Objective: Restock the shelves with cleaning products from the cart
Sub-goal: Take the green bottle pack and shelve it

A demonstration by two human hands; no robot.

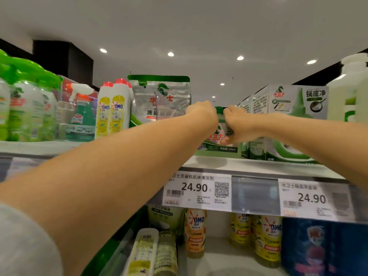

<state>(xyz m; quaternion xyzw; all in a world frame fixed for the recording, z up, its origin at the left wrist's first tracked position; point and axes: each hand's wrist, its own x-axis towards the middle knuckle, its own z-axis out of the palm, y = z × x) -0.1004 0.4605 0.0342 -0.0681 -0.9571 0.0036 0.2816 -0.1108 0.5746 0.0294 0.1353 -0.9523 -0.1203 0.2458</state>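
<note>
Both arms reach up to the upper shelf, and the two hands meet around one small bottle standing near its front edge. The left hand is curled at the bottle's shoulder, just beside the cap, with its back toward the camera and its fingers folded out of sight behind. The right hand is wrapped round the bottle's other side, knuckles up by the cap and the thumb tucked low against the label. Both are grasping the bottle.

Between the hands the bottle shows a glossy green cap. Below them, its pale label carries red brand characters and a small green helmeted figure. A dark green band across the foot reads 250ml in white. The body looks light green and its base sits on the white shelf board.

Just left of the left hand stands a silver pouch with a green top edge and the same red lettering. Further left are two red-capped OMO bottles with yellow labels. Just right of the right hand are grey-and-green boxes printed with a green bottle and a pan. Directly under the hands, on the shelf lip, a price tag reads 24.90.
</note>
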